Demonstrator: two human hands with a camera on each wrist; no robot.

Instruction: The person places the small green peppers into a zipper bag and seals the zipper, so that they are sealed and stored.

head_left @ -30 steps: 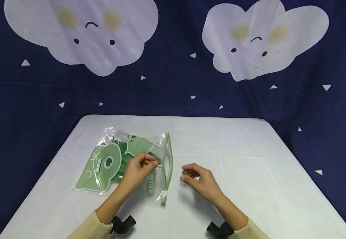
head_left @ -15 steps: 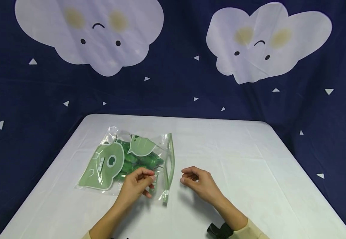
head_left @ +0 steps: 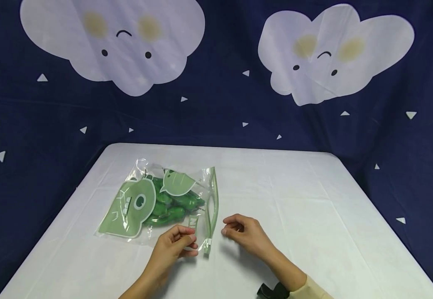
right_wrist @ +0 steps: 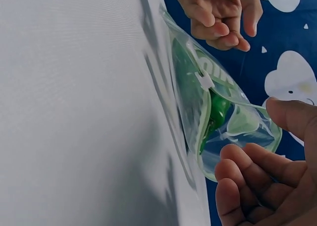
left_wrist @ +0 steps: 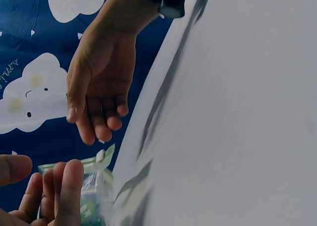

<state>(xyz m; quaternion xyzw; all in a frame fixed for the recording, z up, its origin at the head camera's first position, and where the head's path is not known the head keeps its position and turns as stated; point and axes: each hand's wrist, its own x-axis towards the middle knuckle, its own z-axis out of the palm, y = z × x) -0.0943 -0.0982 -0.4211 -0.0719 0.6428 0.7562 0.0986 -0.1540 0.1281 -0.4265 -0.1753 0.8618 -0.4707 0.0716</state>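
Note:
A clear zip bag [head_left: 124, 211] printed with green dinosaurs lies on the left half of the table. Several shiny green pieces [head_left: 160, 207] are inside; the plastic blurs their exact kind. The bag's green-edged mouth faces right and gapes in the right wrist view, with a white slider [right_wrist: 203, 81] on the zip. My left hand [head_left: 173, 247] hovers over the bag's near edge, fingers loosely bent, holding nothing. Right of the mouth, apart from it, my right hand [head_left: 249, 236] hangs above the table, fingers relaxed and free of any object.
A white cloth covers the table [head_left: 294, 191]. Behind it hangs a dark blue curtain [head_left: 216, 104] with white clouds and small triangles. A black wrist camera [head_left: 274, 290] sits on my right wrist.
My left hand has drawn back toward me from over the bag to its near edge. The right hand has shifted slightly nearer and left. The bag stays in place on the table.

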